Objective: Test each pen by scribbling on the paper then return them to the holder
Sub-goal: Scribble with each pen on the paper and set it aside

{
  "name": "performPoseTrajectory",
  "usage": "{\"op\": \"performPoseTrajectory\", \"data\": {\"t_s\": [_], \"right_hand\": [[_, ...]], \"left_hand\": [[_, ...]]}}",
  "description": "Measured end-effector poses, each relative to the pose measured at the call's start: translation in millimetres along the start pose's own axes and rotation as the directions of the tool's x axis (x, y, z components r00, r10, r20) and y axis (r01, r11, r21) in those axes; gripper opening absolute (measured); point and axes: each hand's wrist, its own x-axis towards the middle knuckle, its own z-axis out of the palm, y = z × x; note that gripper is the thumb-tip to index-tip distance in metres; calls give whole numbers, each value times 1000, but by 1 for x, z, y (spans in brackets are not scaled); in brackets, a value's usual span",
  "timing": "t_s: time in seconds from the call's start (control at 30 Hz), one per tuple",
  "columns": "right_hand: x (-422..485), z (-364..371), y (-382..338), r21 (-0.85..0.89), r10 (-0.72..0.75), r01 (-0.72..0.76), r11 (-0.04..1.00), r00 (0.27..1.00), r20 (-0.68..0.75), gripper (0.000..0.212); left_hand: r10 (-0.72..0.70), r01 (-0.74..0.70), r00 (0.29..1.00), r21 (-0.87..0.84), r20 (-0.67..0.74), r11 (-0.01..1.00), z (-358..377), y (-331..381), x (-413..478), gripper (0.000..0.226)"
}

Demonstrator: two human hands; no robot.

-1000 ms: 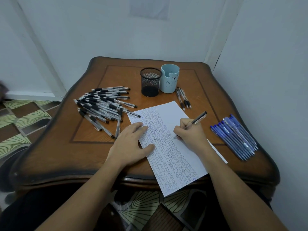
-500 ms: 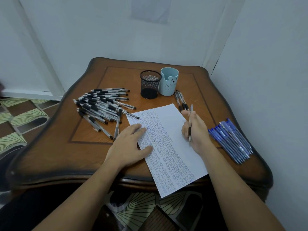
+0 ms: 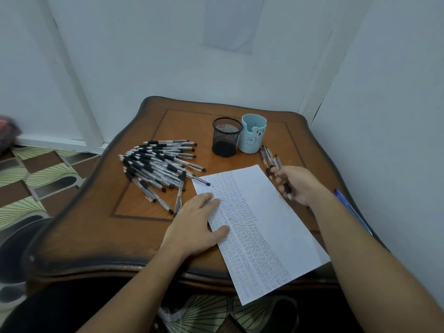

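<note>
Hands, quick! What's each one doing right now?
Left hand: open, flat on the paper.
Right hand: closed around a pen.

Left hand (image 3: 195, 227) flat, fingers straight; right hand (image 3: 299, 186) curled round a pen (image 3: 287, 189).

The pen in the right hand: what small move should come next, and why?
Probably carry the pen to the small row of pens beside the blue holder and lay it there. The right hand grips it beside the paper, close to that row, while the left hand presses the paper flat.
</note>
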Motion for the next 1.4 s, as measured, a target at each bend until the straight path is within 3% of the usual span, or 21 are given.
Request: {"op": "performPoseTrajectory", "data": {"t_s": [0.13,0.27,0.37,0.6,0.7,0.77,0.83,0.93,1.0,1.07,1.2,1.3,1.4], "right_hand": [[47,-3,-21,-427,-177,57,902,953,-246,17],[78,2,-28,-588,-222,33,808,942,-253,22],[83,10,-26,-648,-173,-5,762,962,-211,25],[71,4,-16,-599,-255,95,795,948,-189,36],[60,12,-14,-698,-447,190,691,870,-206,32],[52,28,-12,-739,-544,345,579,838,-35,22],[38,54,-12,-679,-515,497,540,834,200,18],[15,96,-10,-514,-440,576,636,817,372,13],[9,116,-5,-452,-419,562,693,824,382,17],[7,127,-1,-473,-420,561,680,826,377,20],[3,132,2,-490,-465,580,651,814,347,3],[0,121,-1,-391,-465,548,740,836,292,4],[-7,98,-10,-127,-436,459,880,884,169,8]], "left_hand": [[18,-17,1000,17,-8,1000,1,-1,0,84],[16,-16,1000,15,-20,1000,3,-4,3,83],[27,-26,999,24,-25,999,3,-5,3,83],[29,-28,999,22,-34,999,4,-6,2,86],[25,-24,999,11,-36,1000,3,-4,2,87],[22,-22,999,7,-34,1000,2,-4,1,88],[22,-22,999,-2,-30,1000,1,-3,1,86],[25,-27,998,-24,-50,999,1,-2,1,84],[19,-21,998,-35,-57,999,1,-2,0,82],[8,-9,999,-27,-52,1000,1,-1,-2,81],[-3,1,997,-19,-72,1000,1,-1,-4,82],[14,-14,995,-4,-96,1000,3,-4,-4,84],[16,-15,996,8,-88,1000,3,-4,-5,91]]}}
